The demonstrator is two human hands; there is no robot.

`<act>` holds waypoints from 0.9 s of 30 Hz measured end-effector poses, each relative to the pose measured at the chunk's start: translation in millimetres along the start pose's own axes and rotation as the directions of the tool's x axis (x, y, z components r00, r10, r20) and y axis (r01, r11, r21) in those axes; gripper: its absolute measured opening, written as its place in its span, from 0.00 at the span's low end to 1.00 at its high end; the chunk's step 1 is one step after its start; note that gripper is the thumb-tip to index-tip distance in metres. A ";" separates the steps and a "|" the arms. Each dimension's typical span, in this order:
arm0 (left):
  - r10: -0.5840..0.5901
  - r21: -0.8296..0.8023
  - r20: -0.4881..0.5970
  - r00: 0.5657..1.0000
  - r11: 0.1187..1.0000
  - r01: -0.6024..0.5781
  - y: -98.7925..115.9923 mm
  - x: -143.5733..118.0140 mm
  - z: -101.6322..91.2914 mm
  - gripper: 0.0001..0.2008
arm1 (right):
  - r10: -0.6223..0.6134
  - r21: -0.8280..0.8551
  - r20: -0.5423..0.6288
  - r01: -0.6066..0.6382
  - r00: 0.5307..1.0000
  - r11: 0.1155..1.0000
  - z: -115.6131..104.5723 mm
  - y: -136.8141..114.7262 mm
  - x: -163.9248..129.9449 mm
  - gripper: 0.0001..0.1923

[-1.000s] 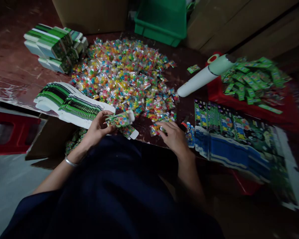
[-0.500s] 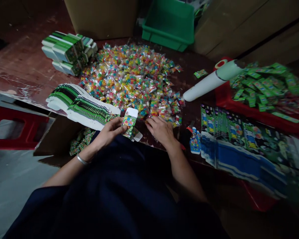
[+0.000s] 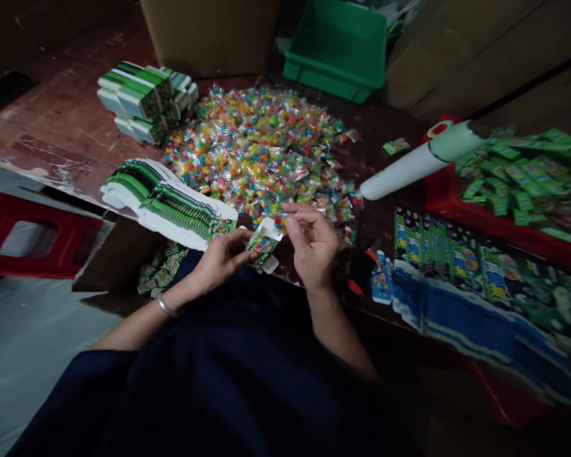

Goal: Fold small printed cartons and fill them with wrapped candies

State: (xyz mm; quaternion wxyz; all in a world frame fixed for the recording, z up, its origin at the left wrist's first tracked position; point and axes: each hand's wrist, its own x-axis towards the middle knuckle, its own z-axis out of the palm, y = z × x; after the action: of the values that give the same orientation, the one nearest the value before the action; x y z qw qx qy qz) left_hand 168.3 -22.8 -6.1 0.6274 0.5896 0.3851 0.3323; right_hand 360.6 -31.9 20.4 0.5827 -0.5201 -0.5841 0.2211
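Observation:
My left hand (image 3: 224, 259) is closed on a small green printed candy box (image 3: 264, 245), its white flap end tilted up toward the right. Pinched between the thumb and fingers of my right hand (image 3: 314, 244) is a small clear bag of candy (image 3: 280, 222), held right at the box's flap end. Behind both hands spreads a large heap of candy bags (image 3: 257, 149) filled with many colours. A fanned row of flat green and white box blanks (image 3: 171, 206) lies left of the heap, close to my left hand.
Banded stacks of cartons (image 3: 137, 95) stand at the back left, and a green bin (image 3: 337, 51) at the back. At right lie a white-green roll (image 3: 419, 162), a red tray (image 3: 445, 197) of green packets and printed sheets (image 3: 461, 279). An open cardboard box (image 3: 109, 260) holds packed boxes below left.
My right hand has come up from the heap's near edge with a candy bag and moved to the box. The box in my left hand has tilted toward it. The view has shifted slightly.

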 end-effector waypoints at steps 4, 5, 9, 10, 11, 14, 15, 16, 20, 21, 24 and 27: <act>-0.018 -0.028 0.014 1.000 0.999 0.019 -1.3 0.2 1.7 0.15 | 0.001 0.158 -0.089 0.013 0.996 0.987 3.5 6.5 4.4 0.04; -0.015 -0.046 0.011 1.000 0.999 0.016 -1.4 0.7 2.6 0.15 | 0.001 0.188 -0.086 0.015 0.996 0.982 4.6 7.5 5.1 0.03; -0.005 -0.108 -0.029 1.000 0.994 0.002 -0.8 1.9 5.8 0.16 | -0.002 0.201 0.002 0.002 1.000 0.980 9.5 10.6 2.1 0.03; -0.007 -0.119 -0.039 0.999 0.993 0.002 -0.4 1.8 6.2 0.16 | -0.001 0.183 0.020 -0.003 1.000 0.983 10.4 11.5 0.1 0.03; -0.006 -0.128 -0.048 0.999 0.992 0.000 0.1 1.6 6.4 0.17 | 0.002 0.164 0.038 -0.008 0.999 0.986 11.1 12.4 -1.9 0.03; 0.006 -0.132 -0.080 0.997 0.991 -0.017 1.7 0.7 6.3 0.16 | 0.018 0.133 0.099 -0.031 0.995 0.991 11.0 14.0 -5.6 0.03; 0.011 -0.127 -0.091 0.996 0.992 -0.023 2.1 0.5 6.3 0.16 | 0.013 0.121 0.112 -0.027 0.994 0.992 10.0 13.7 -5.4 0.04; 0.014 -0.121 -0.100 0.995 0.992 -0.027 2.4 0.2 6.2 0.16 | -0.006 0.089 0.121 -0.005 0.993 0.996 8.6 12.8 -4.4 0.04; 0.057 -0.121 -0.165 0.985 0.990 -0.078 2.1 -0.7 6.4 0.20 | -0.188 -0.144 0.151 0.210 0.970 0.967 -0.3 6.5 1.3 0.05; 0.091 -0.123 -0.190 0.978 0.986 -0.116 2.0 -1.1 6.5 0.22 | -0.217 -0.167 0.166 0.245 0.962 0.955 -2.3 5.4 1.1 0.06; 0.186 -0.125 -0.215 0.959 0.968 -0.216 2.5 -2.7 6.8 0.29 | -0.151 -0.086 0.166 0.167 0.975 0.982 -3.7 6.3 -6.6 0.09; 0.186 -0.153 -0.154 0.971 0.966 -0.209 2.6 -4.4 7.2 0.25 | -0.008 0.000 0.149 0.008 0.989 1.000 1.2 13.0 -21.1 0.13</act>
State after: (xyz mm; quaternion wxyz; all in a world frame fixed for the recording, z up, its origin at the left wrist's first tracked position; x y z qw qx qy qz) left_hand 172.6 -29.8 -3.1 0.6104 0.5458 0.3375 0.4644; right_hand 359.4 -45.1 -0.6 0.5383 -0.4998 -0.6281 0.2569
